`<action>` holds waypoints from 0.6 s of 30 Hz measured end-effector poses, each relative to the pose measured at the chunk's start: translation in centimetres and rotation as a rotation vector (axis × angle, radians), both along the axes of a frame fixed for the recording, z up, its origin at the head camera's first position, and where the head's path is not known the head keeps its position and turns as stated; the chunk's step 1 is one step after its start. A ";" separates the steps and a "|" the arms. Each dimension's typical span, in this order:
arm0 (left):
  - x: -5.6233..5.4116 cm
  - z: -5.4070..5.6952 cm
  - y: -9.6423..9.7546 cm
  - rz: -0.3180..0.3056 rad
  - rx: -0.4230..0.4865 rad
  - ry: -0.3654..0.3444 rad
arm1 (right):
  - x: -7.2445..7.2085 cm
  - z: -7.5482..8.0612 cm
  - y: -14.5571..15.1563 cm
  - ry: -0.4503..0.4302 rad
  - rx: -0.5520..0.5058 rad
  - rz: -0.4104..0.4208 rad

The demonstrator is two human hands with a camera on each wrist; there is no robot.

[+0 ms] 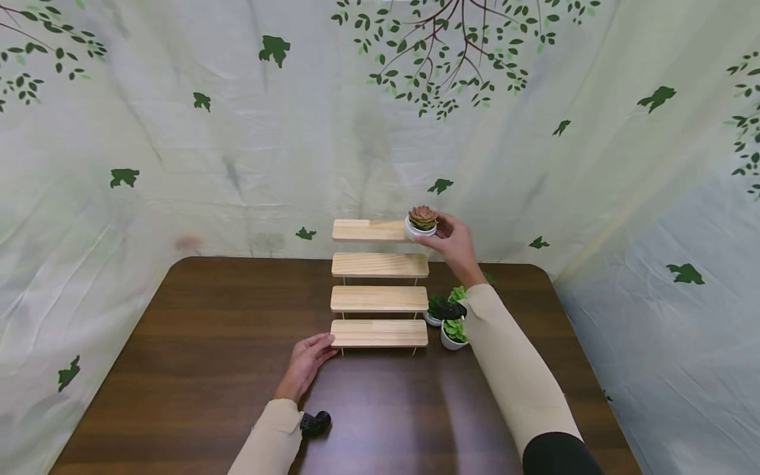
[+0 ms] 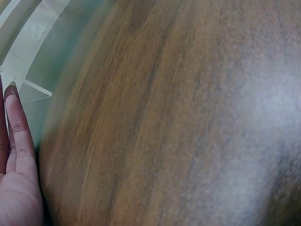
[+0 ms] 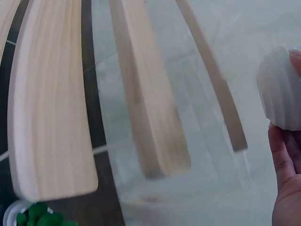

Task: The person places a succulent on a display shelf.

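Right of centre, by the top shelf, my right hand pinches the succulent pot, probably light and hard; I'd hold its sides. My left hand, fingers straight, touches the lowest shelf.

The stepped boards are smooth, matt wood. The table has glossy wood grain; the held pot looks matt and ribbed.

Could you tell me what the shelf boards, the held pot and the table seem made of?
Shelf boards: pale wood, apparently smooth, unvarnished; straight grain shows.
White pot in the right hand: possibly ceramic or plastic; its fluted, matte-looking wall leaves this open.
Table: brown wood or wood-look laminate; grain streaks, soft sheen.
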State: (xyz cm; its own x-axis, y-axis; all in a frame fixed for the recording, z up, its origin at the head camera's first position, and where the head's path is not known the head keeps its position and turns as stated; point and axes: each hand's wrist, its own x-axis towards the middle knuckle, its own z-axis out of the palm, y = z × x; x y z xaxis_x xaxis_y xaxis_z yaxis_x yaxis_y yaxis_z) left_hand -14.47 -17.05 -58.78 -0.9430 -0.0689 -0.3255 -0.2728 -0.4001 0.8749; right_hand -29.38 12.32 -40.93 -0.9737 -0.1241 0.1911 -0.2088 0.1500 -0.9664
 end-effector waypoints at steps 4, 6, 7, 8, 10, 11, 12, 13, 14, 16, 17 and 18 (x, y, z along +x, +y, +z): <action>0.0 0.0 -0.1 0.006 0.019 -0.003 | -0.5 0.9 -1.4 -0.016 -0.012 0.020; 0.0 0.0 -0.2 0.010 0.024 -0.004 | -0.8 1.3 -2.2 -0.018 -0.003 0.030; 0.0 0.0 -0.2 0.016 0.029 -0.010 | -0.9 1.5 -2.5 -0.017 0.002 0.033; 0.0 0.0 -0.2 0.019 0.031 -0.012 | -1.0 1.6 -2.9 -0.017 0.006 0.037; 0.0 0.0 -0.2 0.022 0.032 -0.016 | -1.2 1.8 -3.6 -0.008 0.016 0.047; 0.0 0.0 -0.2 0.024 0.032 -0.017 | -1.3 1.9 -4.0 -0.005 0.015 0.053; 0.1 0.0 -0.2 0.023 0.029 -0.018 | -1.4 1.9 -4.3 0.000 0.010 0.059; 0.1 0.0 -0.2 0.023 0.026 -0.014 | -1.5 1.9 -4.6 0.004 0.001 0.065; 0.1 0.0 -0.1 0.023 0.025 -0.010 | -1.5 1.8 -5.0 0.006 -0.011 0.072; 0.1 0.0 -0.1 0.026 0.026 -0.006 | -1.7 1.8 -5.7 0.012 -0.032 0.075; 0.1 0.1 0.0 0.028 0.028 -0.004 | -1.8 1.7 -6.0 0.011 -0.045 0.074; 0.1 0.1 0.0 0.027 0.031 0.001 | -1.9 1.6 -6.3 0.011 -0.054 0.070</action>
State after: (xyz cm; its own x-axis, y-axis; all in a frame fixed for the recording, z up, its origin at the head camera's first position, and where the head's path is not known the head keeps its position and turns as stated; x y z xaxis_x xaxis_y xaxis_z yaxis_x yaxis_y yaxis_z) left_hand -14.38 -17.06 -58.69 -0.9414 -0.0845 -0.3267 -0.2604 -0.4339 0.8625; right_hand -31.31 5.98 -39.37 -0.9608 -0.1810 0.2102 -0.2278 0.0826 -0.9702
